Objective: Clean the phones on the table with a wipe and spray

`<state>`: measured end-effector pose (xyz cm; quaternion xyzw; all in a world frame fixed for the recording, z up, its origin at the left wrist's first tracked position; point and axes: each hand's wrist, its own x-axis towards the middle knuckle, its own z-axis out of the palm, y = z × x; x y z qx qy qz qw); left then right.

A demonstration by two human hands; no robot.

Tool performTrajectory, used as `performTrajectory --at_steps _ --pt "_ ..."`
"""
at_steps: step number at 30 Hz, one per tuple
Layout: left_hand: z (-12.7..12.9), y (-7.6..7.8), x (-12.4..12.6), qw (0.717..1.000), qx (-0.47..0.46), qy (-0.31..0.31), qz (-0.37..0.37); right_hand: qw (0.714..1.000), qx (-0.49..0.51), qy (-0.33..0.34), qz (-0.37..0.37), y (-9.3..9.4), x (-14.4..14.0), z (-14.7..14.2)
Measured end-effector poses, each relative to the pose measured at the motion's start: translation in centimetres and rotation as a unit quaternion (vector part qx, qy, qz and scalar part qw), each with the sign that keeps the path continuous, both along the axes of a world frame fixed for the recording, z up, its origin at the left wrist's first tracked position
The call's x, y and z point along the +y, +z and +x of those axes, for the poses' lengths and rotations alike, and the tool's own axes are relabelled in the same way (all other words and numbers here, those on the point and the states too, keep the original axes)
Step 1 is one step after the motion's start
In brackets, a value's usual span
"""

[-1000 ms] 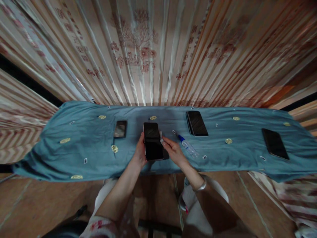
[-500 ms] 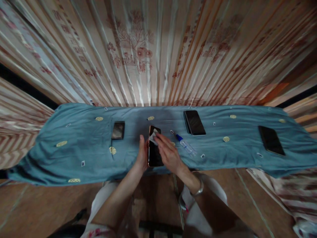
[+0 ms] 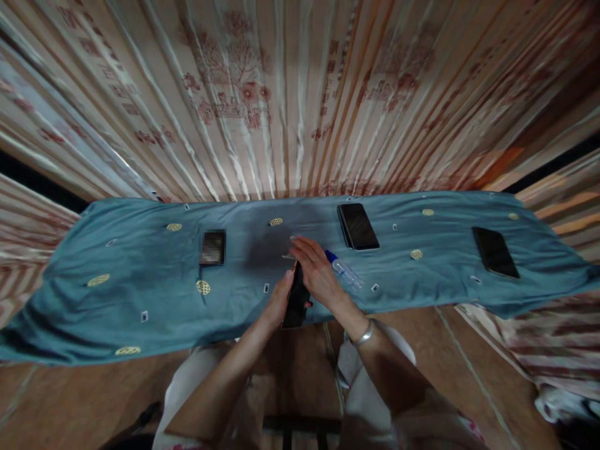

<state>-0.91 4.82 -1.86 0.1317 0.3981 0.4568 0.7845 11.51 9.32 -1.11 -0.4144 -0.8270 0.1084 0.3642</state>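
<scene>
Phone point(image 3: 294, 307): held tilted near blue cloth's point(image 3: 234, 305) six o'clock edge.
Left hand point(image 3: 279, 301): gripping phone's nine o'clock side.
Right hand point(image 3: 319, 275): holding white wipe point(image 3: 287, 256) at phone's twelve o'clock end.

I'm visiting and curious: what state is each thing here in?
Held phone: tilted, in the left grip
Wipe: mostly hidden by the right grip
Bottle: lying down, blue top on
Stack: lying flat, top face dark
Right phone: lying flat, dark
Blurred item: cannot tell
Cloth: spread, wrinkled
Curtain: hanging in folds
</scene>
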Motion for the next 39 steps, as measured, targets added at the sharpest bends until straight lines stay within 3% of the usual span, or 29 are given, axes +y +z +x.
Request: performTrajectory --at_steps 5,13,15,16,19,20,26,32,39 --pt "0.1 0.8 -0.4 0.987 0.136 -0.054 0.071 0.993 0.070 -0.011 -0.090 0.5 0.5 1.2" --pt "-0.4 1.5 -0.8 0.994 0.077 -0.067 0.042 0.957 0.173 -0.015 -0.231 0.2 1.3 3.0" --pt "-0.4 1.7 -0.9 0.996 0.062 -0.066 0.019 0.923 0.270 -0.022 -0.274 -0.2 1.7 2.9" --pt "-0.4 1.9 -0.9 0.997 0.052 -0.063 0.009 0.887 0.340 -0.028 -0.310 -0.4 1.9 2.8" --pt "-0.5 2.7 -0.9 0.999 0.008 -0.049 -0.015 0.742 0.521 -0.034 -0.420 -0.5 2.0 2.4" --pt "-0.5 2.9 -0.9 0.999 -0.007 -0.042 -0.023 0.708 0.550 -0.028 -0.443 -0.4 1.8 2.2" --pt "-0.7 3.7 -0.5 0.997 -0.030 -0.003 -0.070 0.600 0.642 0.022 -0.478 0.5 0.1 0.4" --pt "-0.8 3.9 -0.4 0.995 -0.024 0.049 -0.084 0.563 0.641 0.001 -0.522 1.1 -0.9 -1.0" --pt "-1.8 4.4 -0.3 0.994 -0.043 0.079 -0.066 0.550 0.606 0.016 -0.575 1.7 -2.6 -2.9"
